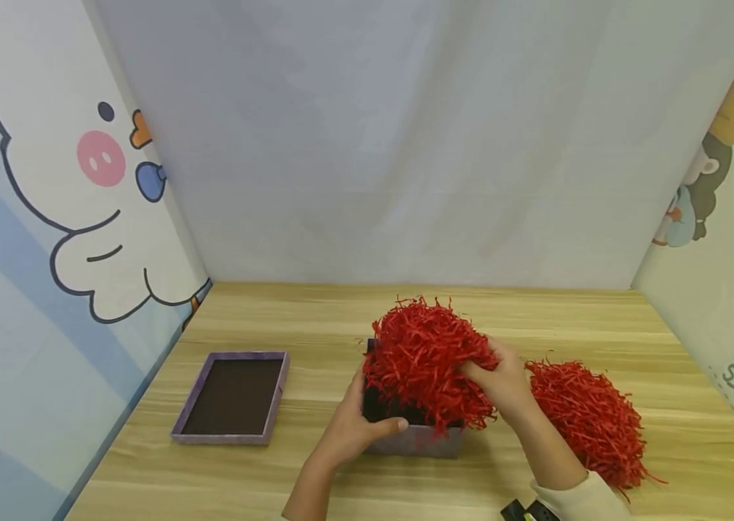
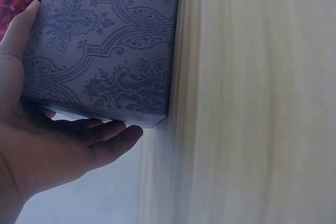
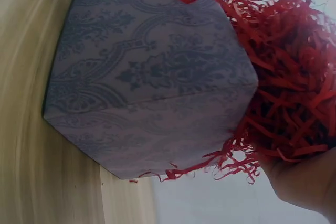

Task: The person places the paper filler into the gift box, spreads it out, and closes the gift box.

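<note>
A purple-grey patterned box (image 1: 414, 441) stands on the table with its dark inside partly showing. My left hand (image 1: 348, 425) grips its near left corner, thumb over the front rim. In the left wrist view the fingers (image 2: 113, 142) lie along the box's side. A large clump of red shredded paper (image 1: 425, 354) is at the box's mouth, bulging above the rim and hiding much of the opening. My right hand (image 1: 503, 380) grips that clump from the right, some fingers buried in the strands. In the right wrist view loose strands hang over the box's edge.
A second heap of red shredded paper (image 1: 588, 420) lies on the table right of the box, beside my right forearm. The shallow purple-edged lid (image 1: 278, 398) lies at the left, dark inside up. A pale curtain (image 1: 406, 145) hangs behind the wooden table (image 1: 314, 311).
</note>
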{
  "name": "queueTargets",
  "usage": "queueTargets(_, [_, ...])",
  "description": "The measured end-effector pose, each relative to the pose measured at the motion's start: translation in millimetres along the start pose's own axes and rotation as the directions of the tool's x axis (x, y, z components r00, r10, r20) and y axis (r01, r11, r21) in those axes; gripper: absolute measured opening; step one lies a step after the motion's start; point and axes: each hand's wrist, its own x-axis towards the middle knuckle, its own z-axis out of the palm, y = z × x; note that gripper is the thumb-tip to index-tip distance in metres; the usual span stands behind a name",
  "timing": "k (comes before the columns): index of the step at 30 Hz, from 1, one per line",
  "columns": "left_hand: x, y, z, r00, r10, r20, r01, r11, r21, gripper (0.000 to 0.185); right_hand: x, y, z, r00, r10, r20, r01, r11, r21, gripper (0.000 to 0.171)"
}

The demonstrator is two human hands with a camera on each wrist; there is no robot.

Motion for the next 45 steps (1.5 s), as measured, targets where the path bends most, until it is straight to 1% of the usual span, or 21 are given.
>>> queueTargets(2, [1.1,-0.2,0.1,1.000,0.015,0.005,-0.015,1.000,-0.010,0.108,2,1,2,0.999,0.043,0.029,-0.041,0.998,-0.053,0.031])
queueTargets(4, [1.7,0.0,0.1,1.000,0.016,0.013,-0.016,1.000,-0.022,0.109,5,2,6,0.993,0.085,0.078,-0.079,0.994,-0.074,0.033])
queueTargets(7, [2.6,0.7,0.5,1.000,-0.002,0.011,0.002,0.999,-0.037,0.106,11,2,11,0.982,0.118,0.150,-0.103,0.989,-0.104,0.033])
queueTargets(9, [2.3,1.9,0.9,1.000,-0.020,0.005,0.020,0.999,-0.032,0.102,15,3,16,0.972,0.132,0.195,-0.116,0.989,-0.092,0.034])
queueTargets(11, [2.1,2.7,1.3,1.000,-0.029,-0.006,0.029,0.999,-0.025,0.098,19,5,20,0.964,0.130,0.230,-0.107,0.988,-0.111,0.036])
queueTargets(13, [1.9,2.4,1.7,1.000,-0.024,-0.011,0.024,1.000,-0.017,0.096,23,6,25,0.958,0.125,0.260,-0.092,0.986,-0.136,0.038])
queueTargets(17, [0.8,0.4,2.0,1.000,-0.026,-0.014,0.025,0.999,-0.027,0.095,29,6,33,0.950,0.117,0.290,-0.043,0.967,-0.250,0.044])
queueTargets(19, [-0.3,0.8,1.7,1.000,-0.022,-0.021,0.022,1.000,-0.021,0.096,32,5,38,0.946,0.120,0.301,-0.025,0.953,-0.303,0.045])
queueTargets(21, [-3.6,11.0,0.8,0.999,-0.028,-0.019,0.027,0.999,-0.029,0.094,35,5,43,0.944,0.138,0.299,-0.023,0.933,-0.360,0.048])
queueTargets(23, [-4.0,11.5,0.1,1.000,-0.026,-0.014,0.025,0.999,-0.035,0.091,39,6,50,0.939,0.178,0.293,-0.046,0.912,-0.408,0.050])
queueTargets(24, [-3.8,11.7,-0.2,0.999,-0.031,-0.012,0.030,0.999,-0.033,0.090,40,7,53,0.937,0.206,0.281,-0.065,0.896,-0.439,0.052])
queueTargets(26, [-2.7,11.5,-0.7,0.999,-0.040,-0.005,0.040,0.998,-0.048,0.090,42,10,59,0.933,0.255,0.254,-0.096,0.856,-0.509,0.056])
queueTargets(27, [-1.2,7.1,-0.8,0.999,-0.039,-0.005,0.039,0.998,-0.041,0.092,43,12,61,0.928,0.277,0.249,-0.106,0.838,-0.535,0.057])
queueTargets(28, [0.5,2.0,-0.6,0.999,-0.040,-0.006,0.040,0.999,-0.037,0.095,43,14,64,0.923,0.302,0.240,-0.117,0.811,-0.573,0.059])
queueTargets(31, [0.7,2.6,-0.8,0.998,-0.057,-0.008,0.057,0.998,-0.009,0.106,43,21,70,0.896,0.357,0.264,-0.097,0.738,-0.668,0.060])
queueTargets(32, [0.6,2.5,-0.9,0.998,-0.064,-0.008,0.064,0.998,0.004,0.109,42,23,72,0.886,0.372,0.276,-0.086,0.718,-0.691,0.061])
queueTargets(34, [0.1,2.8,-0.9,0.997,-0.080,-0.004,0.080,0.997,0.016,0.113,42,25,73,0.871,0.390,0.300,-0.060,0.689,-0.723,0.062])
queueTargets(36, [-0.4,2.7,-0.5,0.996,-0.088,-0.004,0.088,0.996,0.018,0.113,41,25,74,0.863,0.398,0.311,-0.046,0.675,-0.736,0.063])
queueTargets(40, [-1.7,3.4,0.9,0.997,-0.079,-0.009,0.079,0.997,0.016,0.112,37,22,72,0.873,0.373,0.314,-0.015,0.664,-0.748,0.065])
queueTargets(43, [-2.8,3.4,1.7,0.997,-0.079,-0.007,0.079,0.997,-0.001,0.111,32,17,69,0.889,0.341,0.306,-0.002,0.670,-0.742,0.065])
queueTargets(45, [-2.5,3.1,1.3,0.997,-0.076,-0.002,0.076,0.997,-0.023,0.112,29,11,67,0.905,0.308,0.292,-0.001,0.689,-0.724,0.064])
